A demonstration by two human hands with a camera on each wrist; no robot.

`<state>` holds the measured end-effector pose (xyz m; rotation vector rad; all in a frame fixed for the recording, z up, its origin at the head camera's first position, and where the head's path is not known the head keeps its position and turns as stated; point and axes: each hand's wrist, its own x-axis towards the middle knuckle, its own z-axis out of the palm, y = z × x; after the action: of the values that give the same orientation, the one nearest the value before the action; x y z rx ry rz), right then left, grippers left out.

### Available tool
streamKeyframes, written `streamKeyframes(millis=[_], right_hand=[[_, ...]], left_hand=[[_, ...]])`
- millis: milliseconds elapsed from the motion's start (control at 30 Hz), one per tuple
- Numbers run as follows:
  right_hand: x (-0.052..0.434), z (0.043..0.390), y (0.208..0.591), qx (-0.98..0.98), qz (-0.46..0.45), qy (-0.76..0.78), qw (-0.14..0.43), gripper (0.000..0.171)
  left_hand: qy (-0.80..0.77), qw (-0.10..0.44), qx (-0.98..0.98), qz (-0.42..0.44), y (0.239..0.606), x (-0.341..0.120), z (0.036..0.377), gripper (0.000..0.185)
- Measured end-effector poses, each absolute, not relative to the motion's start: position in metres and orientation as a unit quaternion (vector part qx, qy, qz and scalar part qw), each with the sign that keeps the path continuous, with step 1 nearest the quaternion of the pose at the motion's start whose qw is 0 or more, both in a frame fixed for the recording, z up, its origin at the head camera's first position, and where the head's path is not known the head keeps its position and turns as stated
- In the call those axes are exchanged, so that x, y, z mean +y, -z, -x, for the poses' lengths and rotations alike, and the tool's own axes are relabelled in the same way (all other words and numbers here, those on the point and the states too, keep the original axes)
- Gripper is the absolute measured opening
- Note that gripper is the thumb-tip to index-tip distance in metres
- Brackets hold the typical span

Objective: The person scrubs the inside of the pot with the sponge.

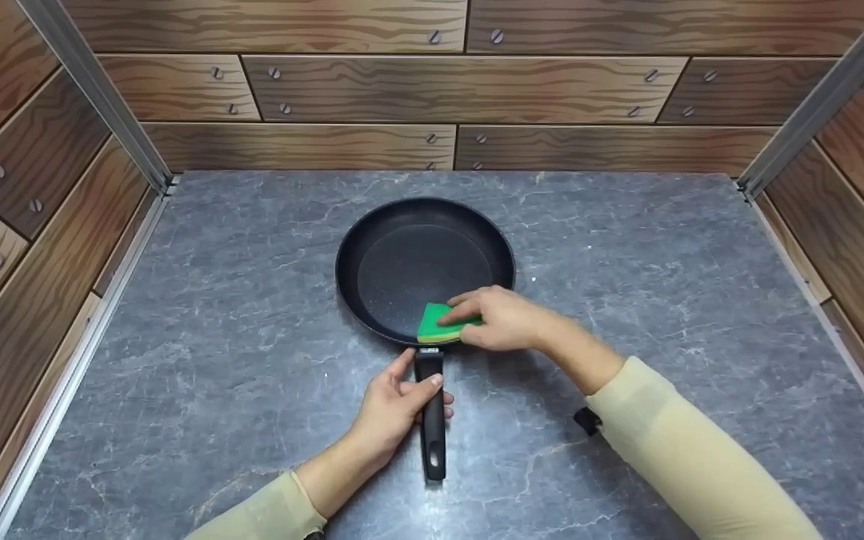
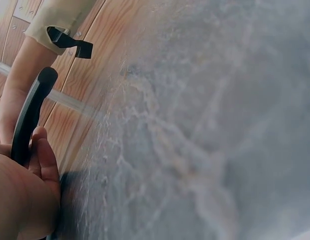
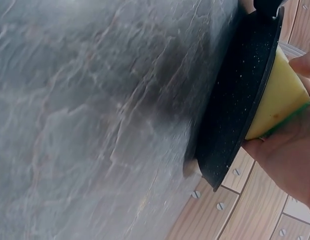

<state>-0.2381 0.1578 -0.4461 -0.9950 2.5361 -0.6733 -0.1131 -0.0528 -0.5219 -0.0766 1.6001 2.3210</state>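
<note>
A black frying pan [image 1: 424,262] lies on the grey marbled tabletop, its handle [image 1: 433,442] pointing toward the person. My left hand [image 1: 394,401] grips that handle near the pan, thumb on top and fingertips coming round the far side. In the left wrist view the handle [image 2: 32,115] rises out of the left hand [image 2: 29,195]. My right hand [image 1: 503,319] holds a green and yellow sponge [image 1: 436,322] at the near inside edge of the pan, green side up. From the right wrist, the sponge's yellow side [image 3: 280,97] shows at the pan's rim, held by the right hand [image 3: 290,150].
Wood-patterned panels [image 1: 462,90] stand behind the tabletop [image 1: 214,300] and along both sides. Grey metal posts [image 1: 94,90] rise at the back corners. A black strap piece [image 1: 587,421] hangs from the right sleeve.
</note>
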Motion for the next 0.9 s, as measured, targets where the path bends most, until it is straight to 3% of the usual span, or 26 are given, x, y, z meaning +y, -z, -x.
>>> streamKeyframes(millis=[900], right_hand=[[0.124,0.238,0.448,0.878,0.347,0.247,0.218,0.048]], left_hand=[[-0.8,0.173,0.574,0.021,0.521,-0.055,0.114,0.091]])
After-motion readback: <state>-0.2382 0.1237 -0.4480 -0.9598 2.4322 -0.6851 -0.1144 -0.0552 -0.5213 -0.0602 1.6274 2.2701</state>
